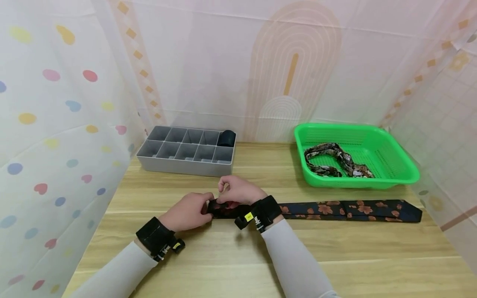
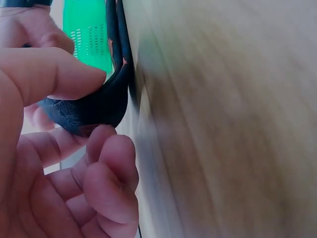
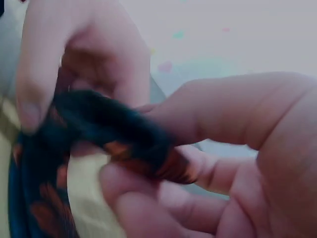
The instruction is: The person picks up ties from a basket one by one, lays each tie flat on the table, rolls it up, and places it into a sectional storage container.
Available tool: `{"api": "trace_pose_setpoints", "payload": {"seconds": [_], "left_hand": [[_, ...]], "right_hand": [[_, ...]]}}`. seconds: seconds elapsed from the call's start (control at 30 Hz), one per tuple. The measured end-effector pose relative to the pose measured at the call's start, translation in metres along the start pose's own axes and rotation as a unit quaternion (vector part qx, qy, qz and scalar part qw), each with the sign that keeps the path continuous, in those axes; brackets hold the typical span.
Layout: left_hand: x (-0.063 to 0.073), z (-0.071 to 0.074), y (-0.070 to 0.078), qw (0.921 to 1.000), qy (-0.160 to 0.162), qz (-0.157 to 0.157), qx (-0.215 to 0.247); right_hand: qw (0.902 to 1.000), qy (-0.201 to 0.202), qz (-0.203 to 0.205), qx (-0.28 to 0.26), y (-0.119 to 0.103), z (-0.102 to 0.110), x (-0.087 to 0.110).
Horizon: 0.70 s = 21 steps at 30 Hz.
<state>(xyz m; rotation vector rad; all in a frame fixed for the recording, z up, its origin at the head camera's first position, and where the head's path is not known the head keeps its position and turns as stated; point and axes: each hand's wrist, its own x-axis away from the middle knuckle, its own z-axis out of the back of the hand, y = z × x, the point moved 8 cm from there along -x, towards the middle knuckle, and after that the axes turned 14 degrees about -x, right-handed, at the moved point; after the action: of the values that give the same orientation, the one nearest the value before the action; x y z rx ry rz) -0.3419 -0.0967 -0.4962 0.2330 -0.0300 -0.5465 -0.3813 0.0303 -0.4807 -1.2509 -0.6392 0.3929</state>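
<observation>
A dark navy necktie (image 1: 316,210) with orange-brown flowers lies across the table, its wide pointed tip at the right. My left hand (image 1: 189,212) pinches the left part of the tie between thumb and fingers. Close beside it, my right hand (image 1: 241,191) pinches the tie's end. The right wrist view shows that end (image 3: 124,136) bent over in a curve between both hands. In the left wrist view the folded fabric (image 2: 99,109) sits under the left thumb, and the right hand is partly hidden behind.
Behind the hands stands a grey divided organizer (image 1: 186,166); a dark rolled piece of fabric (image 1: 227,139) fills its back right compartment. A green perforated basket (image 1: 404,169) at the back right holds a loose patterned cloth strip (image 1: 344,159). Patterned curtains (image 1: 208,62) enclose the table (image 1: 208,265).
</observation>
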Motion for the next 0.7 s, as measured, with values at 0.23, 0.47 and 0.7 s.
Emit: {"api": "trace_pose_setpoints", "payload": {"seconds": [0.23, 0.47, 0.7], "left_hand": [[-0.001, -0.007, -0.006, 0.9999, -0.007, 0.015, -0.003], [-0.002, -0.009, -0.007, 0.9997, 0.0, 0.023, -0.009], [-0.001, -0.009, -0.004, 0.9992, -0.004, 0.034, -0.019]], "right_hand": [[0.9974, 0.0, -0.053, 0.048, 0.025, 0.005, -0.001], [0.9934, 0.061, -0.052, 0.082, 0.038, 0.008, -0.005], [0.9897, 0.125, -0.005, 0.071, 0.048, 0.017, 0.007]]}}
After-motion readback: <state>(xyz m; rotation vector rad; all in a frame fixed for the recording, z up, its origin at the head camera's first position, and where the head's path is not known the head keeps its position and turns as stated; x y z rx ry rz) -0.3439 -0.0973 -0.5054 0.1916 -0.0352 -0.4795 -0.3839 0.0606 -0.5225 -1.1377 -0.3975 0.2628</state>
